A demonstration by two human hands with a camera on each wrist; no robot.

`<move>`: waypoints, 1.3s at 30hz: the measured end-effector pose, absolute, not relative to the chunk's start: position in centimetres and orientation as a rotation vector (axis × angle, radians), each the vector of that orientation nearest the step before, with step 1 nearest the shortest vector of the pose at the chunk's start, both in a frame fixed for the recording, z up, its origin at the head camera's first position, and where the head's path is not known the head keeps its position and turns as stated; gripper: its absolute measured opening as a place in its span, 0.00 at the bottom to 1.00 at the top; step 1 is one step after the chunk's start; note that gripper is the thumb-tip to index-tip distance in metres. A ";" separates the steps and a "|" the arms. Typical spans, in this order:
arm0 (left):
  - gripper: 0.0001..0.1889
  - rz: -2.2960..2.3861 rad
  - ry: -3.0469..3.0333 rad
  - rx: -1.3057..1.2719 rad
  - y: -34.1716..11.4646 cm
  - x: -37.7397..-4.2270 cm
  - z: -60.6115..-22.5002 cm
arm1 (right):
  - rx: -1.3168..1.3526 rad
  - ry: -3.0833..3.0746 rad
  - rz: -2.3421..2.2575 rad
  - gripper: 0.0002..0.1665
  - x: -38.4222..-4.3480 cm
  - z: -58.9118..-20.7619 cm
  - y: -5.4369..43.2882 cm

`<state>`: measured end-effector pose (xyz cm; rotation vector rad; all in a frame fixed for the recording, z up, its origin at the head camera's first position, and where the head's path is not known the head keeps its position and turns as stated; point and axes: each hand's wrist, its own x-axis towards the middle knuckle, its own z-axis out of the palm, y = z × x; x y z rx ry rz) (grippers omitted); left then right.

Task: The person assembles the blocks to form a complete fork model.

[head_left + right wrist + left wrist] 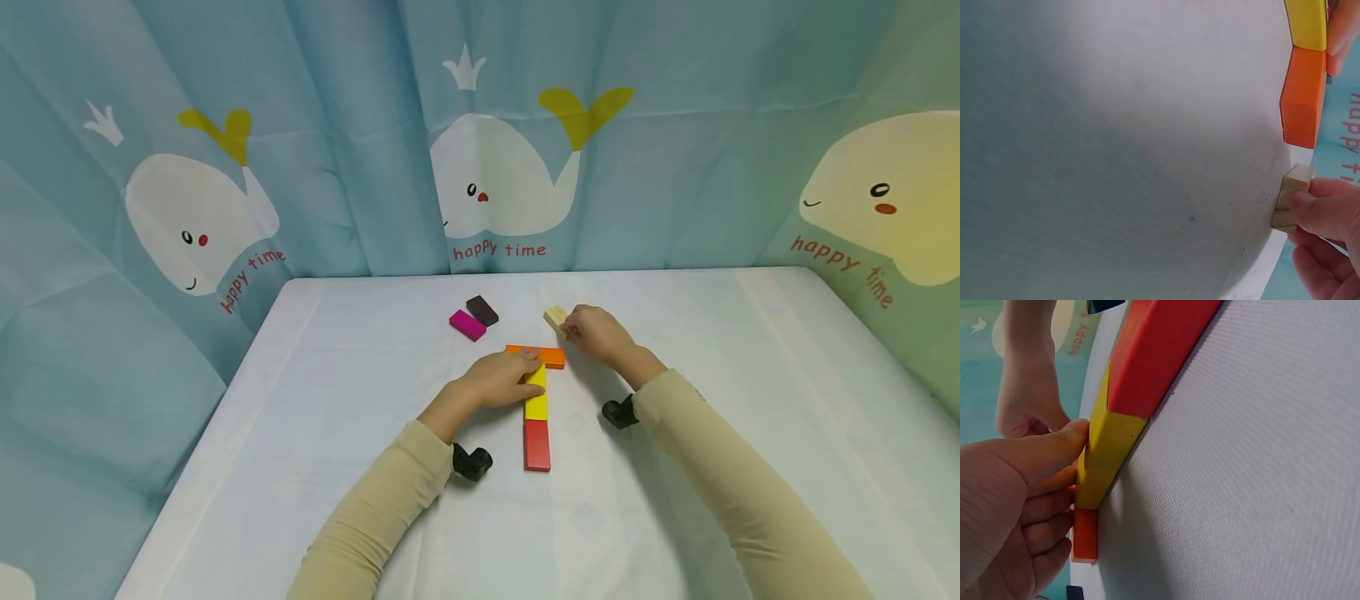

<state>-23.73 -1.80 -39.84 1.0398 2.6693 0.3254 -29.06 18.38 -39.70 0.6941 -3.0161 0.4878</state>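
Note:
My right hand (597,333) pinches a plain wooden block (554,317) between thumb and fingers at the table surface, beyond the right end of the orange block (555,358). That orange block lies crosswise at the far end of a yellow block (536,407), and a red block (537,447) continues the line towards me. My left hand (495,380) rests over the join of yellow and orange. In the left wrist view its thumb (1063,444) touches the yellow block, while the other fingers, fairly straight, lie along the yellow and orange blocks.
A magenta block (467,326) and a dark brown block (482,310) lie side by side to the far left of the orange one. The white table (337,375) meets a blue curtain (337,208) with whale prints at the back.

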 end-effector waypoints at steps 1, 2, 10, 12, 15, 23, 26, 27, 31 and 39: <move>0.28 0.324 2.668 1.040 -1.8 -23.7 -39.8 | 0.688 -3.020 0.489 0.11 -29.0 -39.7 18.4; 0.28 0.324 2.668 1.040 -1.8 -23.7 -39.8 | 0.685 -3.021 0.487 0.11 -29.0 -39.6 18.3; 0.14 0.333 2.682 1.070 -1.7 -23.9 -40.0 | 0.735 -2.987 0.491 0.09 -28.7 -39.5 18.4; 0.13 0.339 2.682 1.077 -1.6 -24.0 -40.1 | 0.761 -2.967 0.493 0.09 -28.7 -39.5 18.5; 0.12 0.336 2.684 1.074 -1.6 -24.0 -40.1 | 0.792 -2.937 0.490 0.09 -28.6 -39.6 18.7; 0.28 0.301 2.680 1.034 -1.8 -23.9 -40.1 | 0.814 -2.922 0.497 0.08 -28.5 -39.5 18.9; 0.28 0.312 2.679 1.034 -1.8 -23.9 -40.2 | 0.803 -2.936 0.487 0.08 -28.5 -39.4 18.9; 0.28 0.316 2.676 1.031 -1.8 -23.9 -40.2 | 0.801 -2.942 0.478 0.08 -28.4 -39.4 18.9; 0.23 0.328 2.674 1.040 -1.7 -23.9 -40.1 | 0.816 -2.946 0.468 0.08 -28.4 -39.3 19.0; 0.26 0.313 2.677 1.030 -1.7 -23.9 -40.0 | 0.788 -2.958 0.478 0.09 -28.2 -39.4 18.8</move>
